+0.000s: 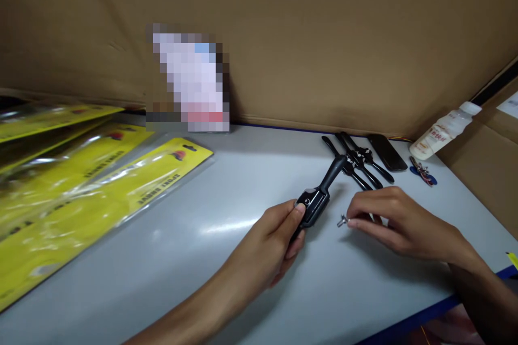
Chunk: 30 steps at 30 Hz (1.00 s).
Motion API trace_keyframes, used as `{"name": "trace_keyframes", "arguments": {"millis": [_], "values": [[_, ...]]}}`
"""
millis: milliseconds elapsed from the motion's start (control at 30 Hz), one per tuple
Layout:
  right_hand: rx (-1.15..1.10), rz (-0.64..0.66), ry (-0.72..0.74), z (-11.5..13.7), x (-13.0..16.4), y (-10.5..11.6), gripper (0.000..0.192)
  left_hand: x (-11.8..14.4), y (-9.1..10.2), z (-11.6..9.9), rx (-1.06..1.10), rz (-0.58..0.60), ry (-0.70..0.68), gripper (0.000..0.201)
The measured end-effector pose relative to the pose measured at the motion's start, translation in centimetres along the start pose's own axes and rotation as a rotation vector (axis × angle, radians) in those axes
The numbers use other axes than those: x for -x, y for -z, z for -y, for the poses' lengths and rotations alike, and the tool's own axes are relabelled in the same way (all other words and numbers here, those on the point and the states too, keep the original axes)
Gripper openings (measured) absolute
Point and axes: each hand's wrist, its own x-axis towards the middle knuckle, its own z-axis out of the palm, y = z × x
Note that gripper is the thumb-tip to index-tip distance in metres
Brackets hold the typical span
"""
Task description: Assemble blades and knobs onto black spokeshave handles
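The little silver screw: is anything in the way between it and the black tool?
Nothing visible. The right hand pinches the silver screw just right of the black tool held by the left hand; only bare table lies between them.

Parts spread across the table [194, 237] before me.

My left hand [275, 242] holds a handled tool [319, 194] just left of my right hand [396, 221], whose fingertips pinch a small screw [343, 220]. Behind them lie more handled tools [356, 159], with a flat device [386, 152], keys [423, 172] and a bottle [443, 129] to the right. Packaged cards [81, 188] lie far left; a cardboard wall [324, 38] stands behind.
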Motion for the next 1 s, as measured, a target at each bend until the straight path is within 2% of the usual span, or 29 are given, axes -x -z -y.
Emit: {"name": "trace_keyframes", "arguments": {"millis": [67, 133, 233, 467, 700, 833, 1000], "values": [[0.007, -0.252, 0.056, 0.5, -0.3, -0.5, 0.014, 0.1, -0.1, -0.2, -0.014, 0.003, 0.018, 0.039], [0.08, -0.441, 0.085, 0.9, -0.7, -1.4, 0.013, 0.1, -0.3, -0.1, -0.023, 0.012, 0.016, 0.041], [0.187, -0.532, 0.098, 0.9, -1.2, -2.8, 0.015, -0.2, -0.6, 0.3, -0.042, 0.02, -0.002, 0.044], [0.252, -0.573, 0.153, 0.7, -1.6, -4.0, 0.015, -0.1, -0.8, 0.2, -0.118, 0.027, -0.014, 0.042], [0.268, -0.518, 0.145, 0.6, -1.7, -4.5, 0.018, -0.1, -1.0, 0.3, -0.168, 0.01, -0.054, 0.037], [0.428, -0.427, 0.152, 1.1, -1.8, -4.2, 0.022, -0.4, -1.2, 0.8, -0.181, -0.014, -0.063, 0.036], [0.678, -0.36, 0.241, 1.5, -1.7, -3.8, 0.032, -0.1, -1.3, -0.3, -0.209, -0.013, -0.009, 0.03]]}}
